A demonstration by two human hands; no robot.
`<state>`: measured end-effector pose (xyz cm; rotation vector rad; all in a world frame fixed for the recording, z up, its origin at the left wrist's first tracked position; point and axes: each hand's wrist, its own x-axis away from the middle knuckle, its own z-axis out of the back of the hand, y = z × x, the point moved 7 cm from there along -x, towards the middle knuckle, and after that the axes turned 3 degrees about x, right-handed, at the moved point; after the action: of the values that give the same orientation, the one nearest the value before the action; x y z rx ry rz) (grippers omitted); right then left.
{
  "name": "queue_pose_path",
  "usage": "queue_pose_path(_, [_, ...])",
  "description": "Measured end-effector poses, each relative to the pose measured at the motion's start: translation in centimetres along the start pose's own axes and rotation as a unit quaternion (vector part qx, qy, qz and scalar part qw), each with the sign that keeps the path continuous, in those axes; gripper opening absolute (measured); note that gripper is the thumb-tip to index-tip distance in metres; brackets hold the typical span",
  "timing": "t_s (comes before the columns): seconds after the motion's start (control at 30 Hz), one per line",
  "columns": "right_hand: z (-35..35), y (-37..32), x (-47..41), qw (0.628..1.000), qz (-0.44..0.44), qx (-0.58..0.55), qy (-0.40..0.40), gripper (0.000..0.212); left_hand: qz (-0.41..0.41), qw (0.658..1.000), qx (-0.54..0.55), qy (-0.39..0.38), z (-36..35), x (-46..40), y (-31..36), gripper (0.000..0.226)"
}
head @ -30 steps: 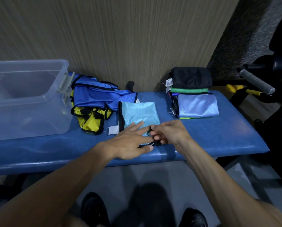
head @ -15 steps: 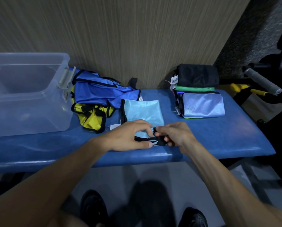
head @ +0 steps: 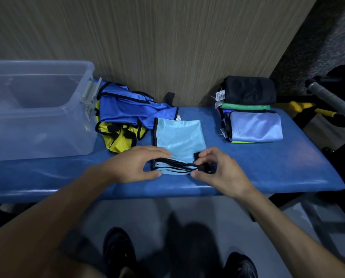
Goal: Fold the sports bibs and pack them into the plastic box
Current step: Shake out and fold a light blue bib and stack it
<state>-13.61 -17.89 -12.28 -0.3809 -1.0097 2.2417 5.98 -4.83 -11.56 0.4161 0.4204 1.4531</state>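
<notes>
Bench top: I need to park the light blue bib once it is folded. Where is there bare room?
Bare bench lies between the light blue bib and the folded stack, and right of the right hand. Crowded between the plastic box and that bib, where unfolded bibs sprawl.

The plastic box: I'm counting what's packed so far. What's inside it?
Through the clear walls of the plastic box, no bibs show inside; its left part is cut off by the frame. The folded stack sits on the bench.

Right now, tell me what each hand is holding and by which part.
The right hand pinches the light blue bib by its black strap end; the left hand grips the bib's near left edge.
</notes>
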Motion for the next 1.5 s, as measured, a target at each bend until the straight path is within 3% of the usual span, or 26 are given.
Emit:
queue_pose_path(0.23, [0.1,-1.3,1.4,0.96,0.196,0.197,0.03,0.051,0.041,0.998,0.029,0.037,0.1,0.4,-0.1,0.044])
queue_pose_path(0.53, [-0.7,-1.6,2.0,0.907,0.241,0.322,0.126,0.042,0.103,0.985,0.118,0.07,-0.2,0.4,-1.3,0.039])
queue_pose_path(0.77, [-0.5,-1.9,1.1,0.928,0.219,0.285,0.098,0.05,0.117,0.981,0.135,0.08,-0.3,0.6,-0.8,0.044])
queue_pose_path(0.97, [0.8,-0.8,0.2,0.974,0.151,0.138,0.098,0.038,0.101,0.99,0.088,0.031,-1.1,1.1,-1.5,0.082])
queue_pose_path(1.1, [1.4,0.3,-1.0,0.995,0.073,0.026,0.062,0.028,0.076,0.987,0.109,0.095,0.0,0.3,-0.9,0.048])
queue_pose_path(1.2, [1.3,0.2,-0.6,0.998,0.061,-0.016,0.028,0.023,0.046,0.984,0.1,0.138,0.5,0.0,0.0,0.025])
queue_pose_path(1.33, [1.4,1.1,0.3,0.997,0.039,-0.05,0.04,0.023,0.032,0.988,0.085,0.128,-0.8,-0.2,0.3,0.033])
queue_pose_path(1.5, [2.0,1.9,0.0,0.995,0.001,-0.061,0.083,0.019,0.117,0.956,0.222,0.15,-0.7,-0.4,-0.3,0.039])
